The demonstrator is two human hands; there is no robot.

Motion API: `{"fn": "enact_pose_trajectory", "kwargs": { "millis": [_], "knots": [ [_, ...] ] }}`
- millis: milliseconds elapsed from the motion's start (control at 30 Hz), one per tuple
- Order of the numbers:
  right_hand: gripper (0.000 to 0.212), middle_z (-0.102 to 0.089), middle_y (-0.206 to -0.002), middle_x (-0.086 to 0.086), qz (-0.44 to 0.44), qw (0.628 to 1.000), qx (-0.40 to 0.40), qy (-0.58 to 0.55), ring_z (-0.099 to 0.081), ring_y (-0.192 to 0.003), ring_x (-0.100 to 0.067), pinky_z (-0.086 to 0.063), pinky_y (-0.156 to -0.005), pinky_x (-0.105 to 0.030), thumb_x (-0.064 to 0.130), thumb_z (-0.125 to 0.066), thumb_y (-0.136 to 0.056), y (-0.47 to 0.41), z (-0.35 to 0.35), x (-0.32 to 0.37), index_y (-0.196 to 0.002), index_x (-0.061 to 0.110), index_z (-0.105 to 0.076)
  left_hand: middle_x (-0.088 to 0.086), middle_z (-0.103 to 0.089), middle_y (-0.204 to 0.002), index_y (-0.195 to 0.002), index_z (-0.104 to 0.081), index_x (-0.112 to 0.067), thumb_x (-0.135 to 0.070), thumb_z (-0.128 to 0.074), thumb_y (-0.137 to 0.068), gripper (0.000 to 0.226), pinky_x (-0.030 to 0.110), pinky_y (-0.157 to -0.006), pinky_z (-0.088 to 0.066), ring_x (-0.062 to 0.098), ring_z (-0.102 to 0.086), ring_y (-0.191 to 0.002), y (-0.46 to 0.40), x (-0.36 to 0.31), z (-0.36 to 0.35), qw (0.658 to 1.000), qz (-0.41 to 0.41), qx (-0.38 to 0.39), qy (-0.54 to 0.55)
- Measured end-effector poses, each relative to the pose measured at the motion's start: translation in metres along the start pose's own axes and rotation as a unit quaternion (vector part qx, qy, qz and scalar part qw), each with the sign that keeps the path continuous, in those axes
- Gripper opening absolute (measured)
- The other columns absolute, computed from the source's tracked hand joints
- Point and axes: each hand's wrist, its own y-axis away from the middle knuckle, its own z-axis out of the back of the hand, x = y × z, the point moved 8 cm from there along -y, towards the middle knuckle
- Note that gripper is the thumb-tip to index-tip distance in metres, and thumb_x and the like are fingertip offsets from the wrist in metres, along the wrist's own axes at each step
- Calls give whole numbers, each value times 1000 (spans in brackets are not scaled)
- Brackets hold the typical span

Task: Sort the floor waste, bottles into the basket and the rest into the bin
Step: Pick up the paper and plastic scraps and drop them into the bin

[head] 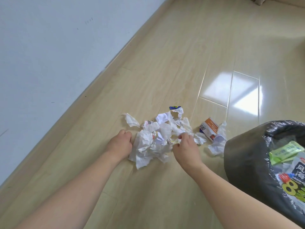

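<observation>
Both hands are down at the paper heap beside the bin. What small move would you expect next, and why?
Probably closing both hands inward to scoop the crumpled paper pile and lift it. The left hand sits at the pile's left edge with fingers curled, the right hand already pinches paper on the other side, and the black-lined bin stands open just to the right. No bottle shows in the heap.

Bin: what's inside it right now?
Inside the black-lined bin: a green packet, a printed wrapper and a red cap. Anything beneath them is covered, and the frame edge crops the bin's right side.
</observation>
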Motion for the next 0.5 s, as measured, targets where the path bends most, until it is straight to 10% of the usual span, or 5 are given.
{"fn": "enact_pose_trajectory", "kwargs": {
  "millis": [233,500],
  "knots": [
    [30,-55,-115,-5,189,979,-24,72,-47,-111,-27,-37,-93,-34,16,-45,-92,-42,-26,114,-118,13,-57,6,-58,-96,-88,-60,-13,-11,-53,-87,7,33,-76,-45,27,-58,-92,-4,46,12,991,73,-56,100],
    [19,-56,-110,-5,204,945,7,257,-44,-108,-29,-30,-91,-36,14,-45,-88,-78,-89,162,-105,12,-54,12,-62,-108,-99,-65,-12,-13,-52,-89,17,33,-83,-44,30,-57,-105,-14,50,4,993,72,-49,77]
  ]
}}
